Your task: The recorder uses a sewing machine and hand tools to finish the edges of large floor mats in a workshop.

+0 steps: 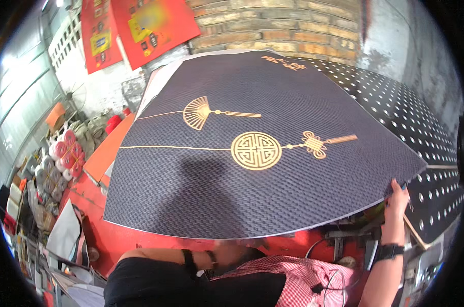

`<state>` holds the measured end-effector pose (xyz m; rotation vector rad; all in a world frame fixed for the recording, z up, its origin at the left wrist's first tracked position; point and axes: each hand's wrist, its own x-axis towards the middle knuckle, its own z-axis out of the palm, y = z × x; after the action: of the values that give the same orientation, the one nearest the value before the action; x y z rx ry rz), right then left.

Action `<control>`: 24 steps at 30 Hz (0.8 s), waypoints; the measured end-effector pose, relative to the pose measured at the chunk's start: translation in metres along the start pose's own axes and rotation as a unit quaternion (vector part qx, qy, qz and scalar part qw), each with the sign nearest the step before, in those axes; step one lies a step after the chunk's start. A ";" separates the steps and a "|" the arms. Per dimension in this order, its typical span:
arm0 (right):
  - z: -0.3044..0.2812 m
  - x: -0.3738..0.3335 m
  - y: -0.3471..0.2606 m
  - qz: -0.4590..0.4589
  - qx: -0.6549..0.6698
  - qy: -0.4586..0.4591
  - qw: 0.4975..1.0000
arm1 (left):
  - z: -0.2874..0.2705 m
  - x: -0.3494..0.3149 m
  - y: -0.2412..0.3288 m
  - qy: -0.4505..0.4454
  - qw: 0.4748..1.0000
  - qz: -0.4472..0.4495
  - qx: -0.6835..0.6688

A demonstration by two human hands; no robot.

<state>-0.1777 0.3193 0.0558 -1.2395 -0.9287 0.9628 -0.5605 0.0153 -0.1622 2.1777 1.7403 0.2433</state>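
A large dark, woven-textured mat (303, 107) spreads across most of the view. It carries a gold fan, a round gold medallion and a gold knot with a tassel. At its near right corner my right hand (397, 195) is closed on the edge. My left forearm, with dark bands at the wrist, crosses low in front of me. My left hand (234, 250) is a dim shape just below the mat's near edge, and its fingers cannot be made out.
To the right stands a black table top with rows of pale dots (436, 202). Wrapped rolls and bundles (68, 152) are piled at the left. Orange sheets (106, 151) lean beside the mat, above a red floor (91, 204). A brick wall (278, 28) rises behind.
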 end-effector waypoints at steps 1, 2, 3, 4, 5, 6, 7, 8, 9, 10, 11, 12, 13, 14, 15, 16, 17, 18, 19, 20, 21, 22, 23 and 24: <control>0.001 -0.004 -0.007 0.002 -0.001 0.026 1.000 | -0.015 -0.005 -0.010 0.092 0.986 -0.139 0.030; -0.005 0.001 -0.003 -0.005 0.029 0.040 0.999 | 0.009 -0.020 -0.049 0.139 0.932 -0.113 0.314; 0.001 0.017 0.020 -0.024 0.068 0.050 0.996 | 0.007 -0.034 -0.064 0.128 0.935 -0.103 0.313; 0.005 -0.001 0.006 -0.022 0.052 0.044 0.997 | -0.004 -0.047 -0.075 0.171 0.935 -0.102 0.294; 0.007 -0.009 0.000 -0.010 0.039 0.059 0.997 | -0.009 -0.059 -0.083 0.211 0.934 -0.099 0.272; -0.004 -0.011 0.000 -0.029 0.066 0.050 0.996 | -0.020 -0.067 -0.087 0.251 0.932 -0.089 0.246; -0.004 -0.018 -0.006 -0.036 0.078 0.083 0.993 | -0.033 -0.074 -0.088 0.287 0.929 -0.085 0.219; -0.009 -0.022 -0.007 -0.035 0.107 0.085 0.990 | -0.046 -0.079 -0.090 0.321 0.925 -0.080 0.189; -0.021 -0.033 -0.015 -0.035 0.152 0.094 0.983 | -0.057 -0.075 -0.090 0.352 0.922 -0.060 0.150; -0.020 -0.046 -0.026 -0.001 0.110 0.134 0.985 | -0.071 -0.076 -0.090 0.379 0.917 -0.055 0.114; -0.032 -0.049 -0.021 -0.029 0.116 0.139 0.983 | -0.084 -0.065 -0.090 0.402 0.912 -0.037 0.069; -0.041 -0.061 -0.022 -0.069 0.108 0.160 0.979 | -0.099 -0.050 -0.092 0.417 0.908 -0.015 0.020; -0.037 -0.079 -0.031 -0.063 0.020 0.223 0.973 | -0.115 -0.041 -0.093 0.427 0.904 -0.005 -0.025; -0.065 -0.069 -0.005 -0.067 0.006 0.255 0.965 | -0.135 -0.019 -0.092 0.430 0.899 0.019 -0.078; -0.086 -0.072 0.013 -0.087 0.054 0.252 0.962 | -0.154 0.001 -0.090 0.428 0.894 0.034 -0.129; -0.088 -0.100 -0.005 -0.052 0.157 0.227 0.960 | -0.173 0.016 -0.090 0.428 0.887 0.035 -0.173; -0.107 -0.115 0.000 -0.046 0.162 0.248 0.954 | -0.198 0.037 -0.086 0.423 0.878 0.041 -0.220; -0.125 -0.131 0.008 -0.041 0.168 0.262 0.949 | -0.217 0.055 -0.080 0.420 0.867 0.040 -0.266; -0.138 -0.151 0.015 -0.052 0.180 0.251 0.950 | -0.235 0.070 -0.077 0.417 0.854 0.031 -0.309; -0.145 -0.173 0.020 -0.063 0.190 0.237 0.951 | -0.251 0.086 -0.077 0.414 0.840 0.017 -0.351; -0.146 -0.193 0.020 -0.072 0.214 0.243 0.943 | -0.267 0.102 -0.076 0.410 0.824 -0.001 -0.391; -0.153 -0.211 0.027 -0.077 0.204 0.262 0.940 | -0.281 0.118 -0.076 0.404 0.806 -0.019 -0.433; -0.151 -0.226 0.029 -0.073 0.193 0.270 0.940 | -0.303 0.135 -0.081 0.399 0.789 -0.042 -0.465; -0.148 -0.238 0.030 -0.069 0.183 0.276 0.941 | -0.325 0.149 -0.085 0.395 0.770 -0.069 -0.496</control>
<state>-0.1182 0.0494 0.0009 -1.0257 -0.3631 0.5886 -0.7136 0.2275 0.0964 1.1564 1.4773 1.7762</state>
